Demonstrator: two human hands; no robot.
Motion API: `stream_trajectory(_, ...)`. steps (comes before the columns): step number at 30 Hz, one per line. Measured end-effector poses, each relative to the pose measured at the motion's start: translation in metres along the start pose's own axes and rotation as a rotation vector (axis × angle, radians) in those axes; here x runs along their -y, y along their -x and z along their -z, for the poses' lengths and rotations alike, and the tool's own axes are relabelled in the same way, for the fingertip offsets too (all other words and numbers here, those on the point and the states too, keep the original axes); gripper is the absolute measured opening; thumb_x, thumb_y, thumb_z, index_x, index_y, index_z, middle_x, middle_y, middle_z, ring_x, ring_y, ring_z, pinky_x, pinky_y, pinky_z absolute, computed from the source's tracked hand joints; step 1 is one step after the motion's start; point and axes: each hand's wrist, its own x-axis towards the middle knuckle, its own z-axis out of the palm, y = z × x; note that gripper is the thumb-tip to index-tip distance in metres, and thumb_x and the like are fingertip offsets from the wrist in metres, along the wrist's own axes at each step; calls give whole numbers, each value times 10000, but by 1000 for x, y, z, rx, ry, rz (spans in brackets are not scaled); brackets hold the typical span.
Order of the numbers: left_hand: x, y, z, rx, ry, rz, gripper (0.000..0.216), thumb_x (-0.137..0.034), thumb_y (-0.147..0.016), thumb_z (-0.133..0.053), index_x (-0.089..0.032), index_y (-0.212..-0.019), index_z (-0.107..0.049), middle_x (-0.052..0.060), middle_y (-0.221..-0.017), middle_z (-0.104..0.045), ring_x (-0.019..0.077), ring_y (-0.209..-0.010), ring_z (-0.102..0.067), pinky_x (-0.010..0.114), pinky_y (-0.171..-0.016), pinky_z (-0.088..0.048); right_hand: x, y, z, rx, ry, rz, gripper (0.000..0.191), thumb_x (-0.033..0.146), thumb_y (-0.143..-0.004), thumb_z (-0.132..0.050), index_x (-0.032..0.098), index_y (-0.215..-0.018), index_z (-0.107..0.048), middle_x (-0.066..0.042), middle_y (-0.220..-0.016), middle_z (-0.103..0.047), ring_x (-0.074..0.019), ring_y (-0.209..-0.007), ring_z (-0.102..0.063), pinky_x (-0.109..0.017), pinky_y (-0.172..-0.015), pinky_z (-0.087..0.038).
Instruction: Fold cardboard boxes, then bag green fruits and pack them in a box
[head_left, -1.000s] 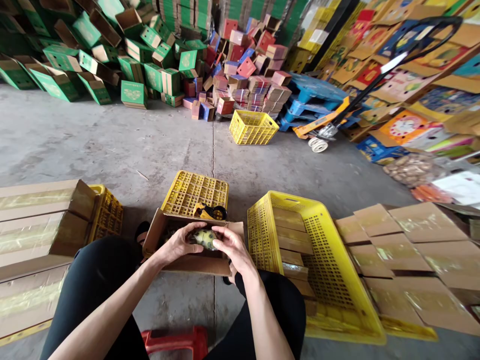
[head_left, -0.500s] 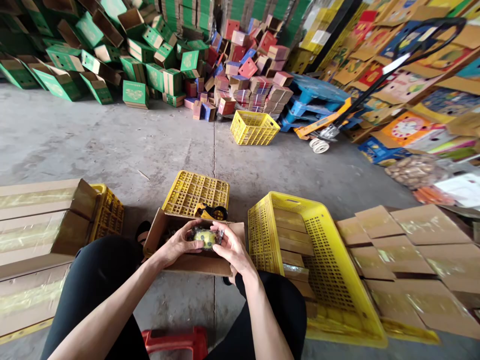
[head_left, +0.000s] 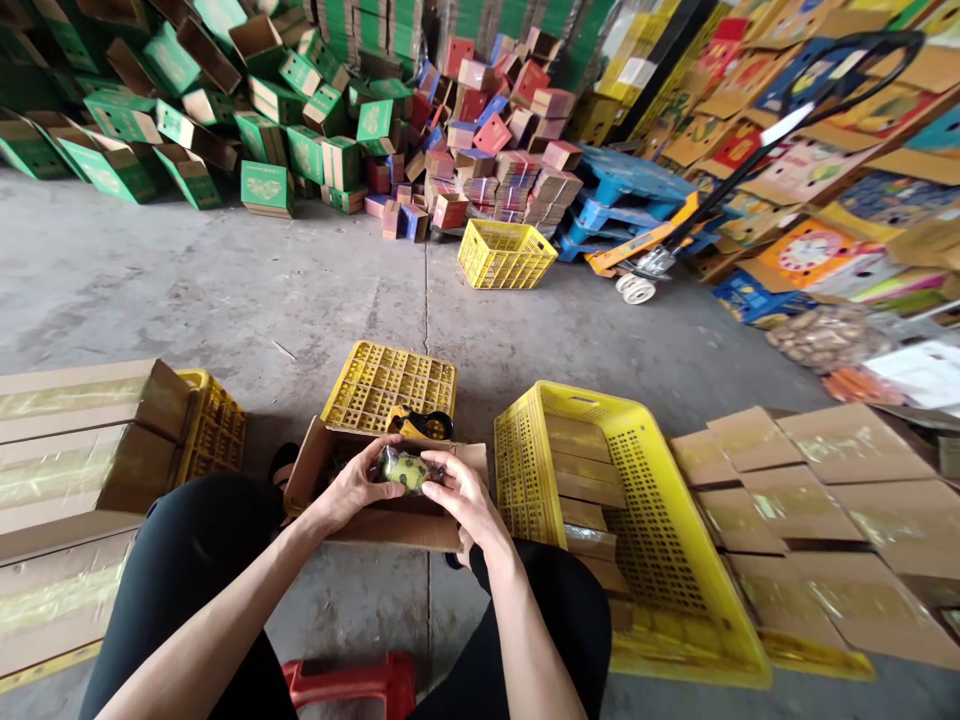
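Between my two hands is a small yellow-green item with dark spots in clear plastic wrap (head_left: 407, 471); its exact kind I cannot make out. My left hand (head_left: 360, 487) grips its left end, and my right hand (head_left: 459, 488) pinches its right end. Both hands are above an open cardboard box (head_left: 390, 527), whose inside is dark and mostly hidden by them. Just beyond the box, a yellow-and-black tape dispenser (head_left: 420, 422) lies at the near edge of an upturned yellow crate (head_left: 394, 378).
To the right stands a yellow crate (head_left: 660, 520) holding several cardboard boxes (head_left: 589, 470). More taped boxes (head_left: 832, 500) lie beyond it, and others (head_left: 67, 440) are stacked at left. A pallet jack (head_left: 652, 245), blue pallets (head_left: 630, 185) and a small yellow crate (head_left: 506, 255) stand farther off.
The wrapped item has tilted and turned slightly between my fingers, showing more of its spotted side. Both hands still hold it over the box. The view has shifted slightly.
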Motion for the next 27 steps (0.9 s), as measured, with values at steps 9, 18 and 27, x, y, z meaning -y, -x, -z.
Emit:
stream_trajectory(9, 7, -4, 2, 43, 89, 7, 747, -347, -723, -933, -236, -1396, -627, 93, -1292, -720, 293, -1218, -636, 392, -1057, -463, 4, -3, -1, -67, -8, 45, 318, 421, -759, -853, 252, -987, -709, -35, -1115, -728, -262, -1098, -684, -417, -1001, -536)
stream_trajectory(18, 10, -6, -1, 10, 167, 38, 700, -327, -685, -961, -223, -1313, -672, 89, -1230, -760, 289, -1172, -678, 408, -1086, -451, 12, 0, -5, -90, 22, 72, 282, 395, -724, -869, 231, -845, -675, -48, -1172, -721, -251, -1084, -677, -366, -959, -524)
stream_trajectory(27, 12, -2, -1, -22, 234, 104, 797, -344, -717, -950, -269, -1420, -583, 83, -1252, -734, 270, -1164, -677, 393, -1030, -501, 4, -2, -5, -74, 29, 125, 185, 289, -741, -828, 224, -807, -668, -57, -1188, -707, -251, -1115, -678, -344, -934, -525)
